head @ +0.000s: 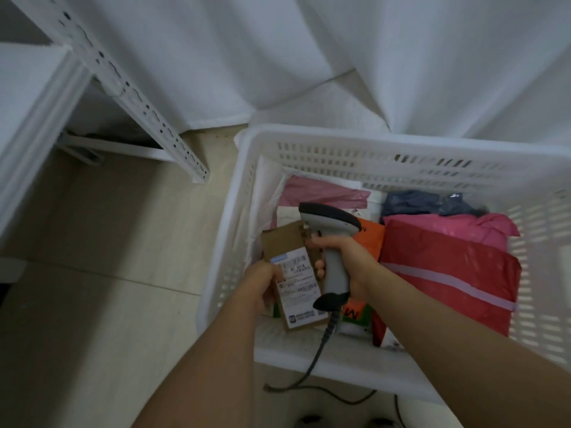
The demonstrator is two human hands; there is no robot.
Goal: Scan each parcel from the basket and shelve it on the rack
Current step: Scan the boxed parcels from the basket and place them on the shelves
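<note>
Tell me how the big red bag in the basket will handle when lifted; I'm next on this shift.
The red bag will probably flop and sag: its skin is wrinkled, soft plastic film. It may be slippery, since the film looks glossy. It bulges like soft goods, so it is likely light for its size, though its contents are hidden. It fills much of the basket, so two hands may suit it.
</note>
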